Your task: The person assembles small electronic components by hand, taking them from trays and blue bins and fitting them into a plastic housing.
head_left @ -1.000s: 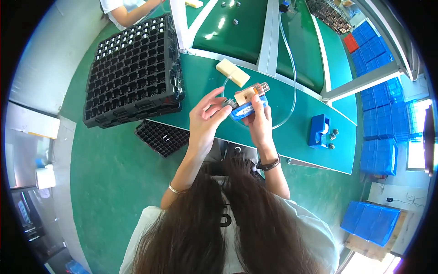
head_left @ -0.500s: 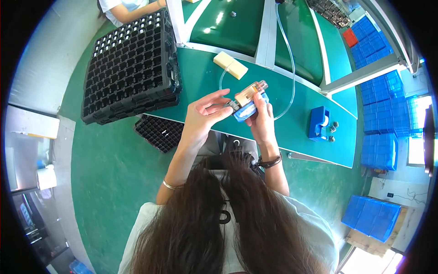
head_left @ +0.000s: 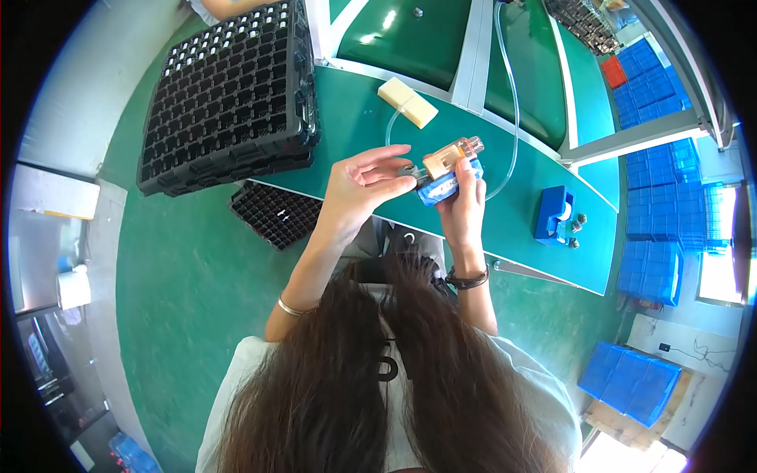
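Observation:
My right hand [head_left: 464, 206] grips a hand-sized device with a blue body [head_left: 438, 189], a translucent amber block [head_left: 443, 161] and a shiny clear-ended cylinder [head_left: 471, 147]. Its thumb lies along the top; the other fingers are mostly hidden underneath. My left hand [head_left: 355, 193] holds a small grey metal part [head_left: 409, 171] near the thumb tip, at the device's left end. Its other fingers stretch out loosely above. Clear tubing [head_left: 514, 102] runs down to behind the device. Past my hands, a pale yellow block [head_left: 408, 102] lies on the green table [head_left: 351, 102].
Stacked black trays [head_left: 229, 94] with many pockets stand at the left, white-topped parts in their far rows. Another black tray [head_left: 276, 214] sits lower down. A blue holder [head_left: 554, 214] and several small metal parts [head_left: 579, 223] are at the right. White frame posts [head_left: 473, 55] edge the table's far side.
Both hands and the device have shifted slightly right in view. The small metal part now shows a little more gap from the amber block. The surroundings shift slightly as the view moves.

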Demonstrator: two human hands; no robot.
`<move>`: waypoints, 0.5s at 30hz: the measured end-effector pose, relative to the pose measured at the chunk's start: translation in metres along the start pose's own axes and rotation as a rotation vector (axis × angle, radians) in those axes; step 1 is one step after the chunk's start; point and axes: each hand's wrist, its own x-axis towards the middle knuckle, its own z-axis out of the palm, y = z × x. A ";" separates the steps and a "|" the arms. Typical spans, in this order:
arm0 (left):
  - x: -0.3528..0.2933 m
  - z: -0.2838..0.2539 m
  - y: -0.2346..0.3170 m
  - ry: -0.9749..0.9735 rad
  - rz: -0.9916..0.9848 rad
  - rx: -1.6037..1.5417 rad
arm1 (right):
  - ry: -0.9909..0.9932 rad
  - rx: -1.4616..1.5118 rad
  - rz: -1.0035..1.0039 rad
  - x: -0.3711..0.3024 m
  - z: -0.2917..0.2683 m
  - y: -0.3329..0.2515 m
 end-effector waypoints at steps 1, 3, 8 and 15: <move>0.000 0.001 0.000 0.001 -0.001 -0.002 | 0.000 -0.002 0.002 -0.001 -0.002 0.000; -0.001 0.002 0.001 -0.008 -0.008 0.009 | -0.031 -0.093 0.009 -0.002 -0.005 0.000; -0.001 0.003 -0.001 -0.006 -0.016 -0.003 | 0.027 -0.105 -0.020 -0.005 -0.001 0.001; -0.002 0.003 -0.009 0.017 -0.015 -0.105 | -0.080 -0.198 -0.070 -0.012 -0.002 -0.002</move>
